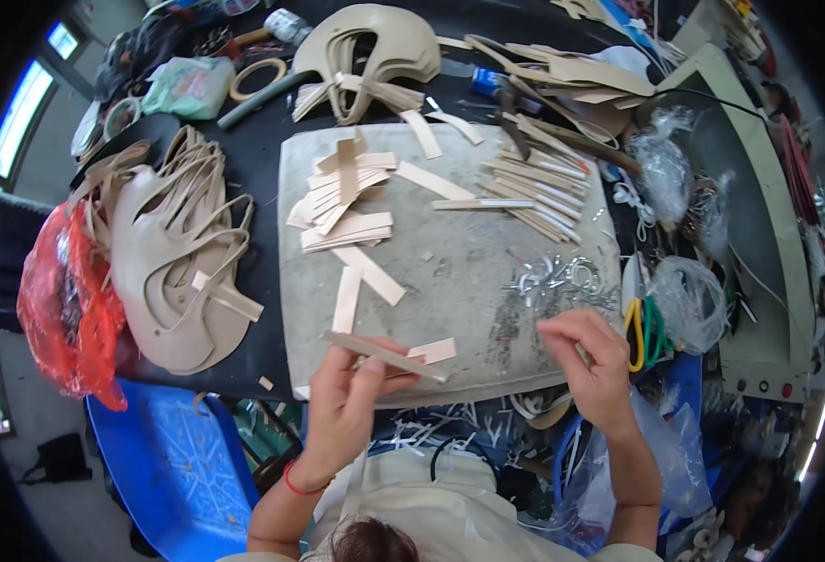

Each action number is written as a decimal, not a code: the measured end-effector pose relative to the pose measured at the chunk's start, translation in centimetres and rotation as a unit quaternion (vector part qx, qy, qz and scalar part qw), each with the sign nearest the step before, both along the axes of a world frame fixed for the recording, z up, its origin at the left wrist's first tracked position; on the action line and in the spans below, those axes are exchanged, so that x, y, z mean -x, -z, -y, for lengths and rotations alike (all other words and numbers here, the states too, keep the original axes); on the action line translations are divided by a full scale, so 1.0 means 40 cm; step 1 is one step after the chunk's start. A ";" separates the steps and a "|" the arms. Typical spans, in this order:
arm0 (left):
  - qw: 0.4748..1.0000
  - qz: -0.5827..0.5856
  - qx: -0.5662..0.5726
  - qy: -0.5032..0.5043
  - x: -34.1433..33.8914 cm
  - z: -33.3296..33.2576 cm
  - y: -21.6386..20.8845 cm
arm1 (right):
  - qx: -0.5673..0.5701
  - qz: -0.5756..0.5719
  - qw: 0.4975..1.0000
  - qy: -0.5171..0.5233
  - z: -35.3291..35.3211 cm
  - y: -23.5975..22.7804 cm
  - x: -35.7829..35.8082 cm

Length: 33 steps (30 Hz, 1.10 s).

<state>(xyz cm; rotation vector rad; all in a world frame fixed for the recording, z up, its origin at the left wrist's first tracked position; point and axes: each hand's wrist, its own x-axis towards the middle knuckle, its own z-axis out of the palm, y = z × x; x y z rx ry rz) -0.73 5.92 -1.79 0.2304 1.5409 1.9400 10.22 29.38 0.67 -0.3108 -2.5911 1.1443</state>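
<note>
My left hand (345, 405) holds a narrow beige strip (386, 355), pinched between thumb and fingers above the near edge of the grey work board (450, 272). Just behind that strip lies a flat pale strip (434, 351). My right hand (592, 363) is raised at the board's near right, thumb and fingertips drawn together; whatever they hold, if anything, is too small to make out. Beyond its fingertips several small metal rings (576, 276) lie scattered. A loose pile of pale strips (347, 201) sits at the board's far left, and several folded strips (539, 192) lie in a row at its far right.
Stacks of beige curved cut-out pieces (155, 253) lie left and at the back (379, 42). A red plastic bag (70, 300) and a blue tub (173, 468) are at the left. Green-handled scissors (654, 332), clear bags (689, 290) and a hammer (572, 140) stand around the right.
</note>
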 end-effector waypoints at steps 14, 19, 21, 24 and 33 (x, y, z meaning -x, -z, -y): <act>0.998 -0.033 -0.010 0.051 -0.004 0.010 0.015 | 0.436 0.174 0.883 0.013 0.184 0.036 0.080; 1.000 0.003 -0.025 0.015 0.004 0.023 0.001 | 0.273 0.231 0.933 0.042 0.178 0.021 0.087; 0.998 0.062 -0.019 0.004 0.021 0.031 -0.012 | 0.211 0.245 0.945 0.041 0.156 0.022 0.076; 0.996 0.086 -0.015 -0.025 0.051 0.040 -0.008 | 0.125 0.131 0.983 -0.003 0.145 0.022 0.062; 0.796 -0.471 0.371 -0.083 0.198 0.150 -0.037 | 0.007 -0.030 0.998 -0.052 0.274 0.004 0.190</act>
